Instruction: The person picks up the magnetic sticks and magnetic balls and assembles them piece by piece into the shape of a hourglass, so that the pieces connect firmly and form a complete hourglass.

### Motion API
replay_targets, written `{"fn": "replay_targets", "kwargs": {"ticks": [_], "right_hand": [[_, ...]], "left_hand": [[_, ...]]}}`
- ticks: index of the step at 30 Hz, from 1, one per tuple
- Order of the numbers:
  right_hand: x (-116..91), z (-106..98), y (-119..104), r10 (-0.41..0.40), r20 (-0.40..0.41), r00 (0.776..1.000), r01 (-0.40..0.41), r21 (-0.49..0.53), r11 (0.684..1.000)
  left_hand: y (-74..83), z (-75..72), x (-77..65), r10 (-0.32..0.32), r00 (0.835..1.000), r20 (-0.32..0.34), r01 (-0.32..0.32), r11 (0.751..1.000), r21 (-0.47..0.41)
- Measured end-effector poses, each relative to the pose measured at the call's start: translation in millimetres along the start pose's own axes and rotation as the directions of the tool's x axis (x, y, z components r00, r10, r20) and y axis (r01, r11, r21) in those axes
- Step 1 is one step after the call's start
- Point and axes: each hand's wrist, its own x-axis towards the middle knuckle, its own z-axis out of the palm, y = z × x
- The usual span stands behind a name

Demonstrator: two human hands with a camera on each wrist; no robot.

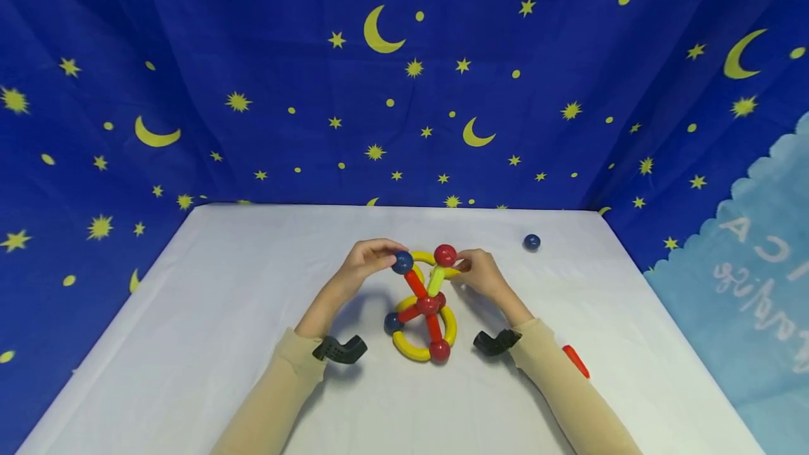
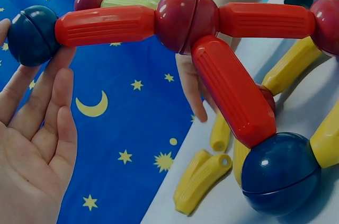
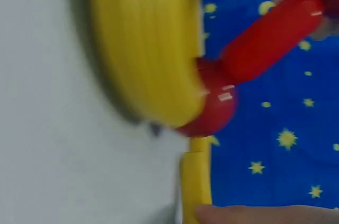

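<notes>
A magnetic ball-and-rod build stands on the table. Red rods (image 2: 108,24) run out from a central red ball (image 1: 428,305), and yellow curved rods (image 1: 411,351) form a ring at its base. My left hand (image 1: 366,258) pinches the blue ball (image 2: 33,35) at the end of an upper red rod. A light green rod (image 1: 436,281) rises to another red ball (image 1: 445,255). Behind that ball, my right hand (image 1: 483,274) grips the end of a loose yellow curved rod (image 1: 451,272); its thumb is hidden. One finger lies on that rod in the right wrist view.
Another yellow curved rod (image 1: 422,257) lies behind the build. A loose blue ball (image 1: 531,242) sits at the back right of the white table (image 1: 221,286). Near my right forearm lies a red rod (image 1: 576,361). A starry blue cloth (image 1: 303,83) hangs behind.
</notes>
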Motion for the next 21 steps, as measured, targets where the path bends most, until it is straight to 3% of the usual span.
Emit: {"fn": "replay_targets", "kwargs": {"ticks": [5, 10, 17, 21], "right_hand": [[-7.4, -21.7, -17.5, 0.074, -0.107, 0.992, -0.056, 0.168, 0.984], [2.0, -45.4, -48.3, 0.143, -0.165, 0.976, -0.064, 0.409, 0.91], [6.4, -47.0, -93.0, 0.121, -0.026, 0.992, -0.085, 0.564, 0.821], [2.8, -40.6, -101.9, 0.102, 0.026, 0.994, -0.1, 0.556, 0.825]], "left_hand": [[1.9, 0.0, -1.2, 0.015, 1.0, 0.004, -0.015, 1.0, 0.006], [1.5, -1.8, -2.6, 0.019, 1.0, -0.008, -0.018, 1.0, 0.008], [-0.1, -3.9, -1.6, -0.004, 1.0, 0.002, 0.004, 1.0, 0.001], [0.1, -3.6, -0.5, -0.012, 1.0, 0.002, 0.012, 1.0, -0.003]]}}
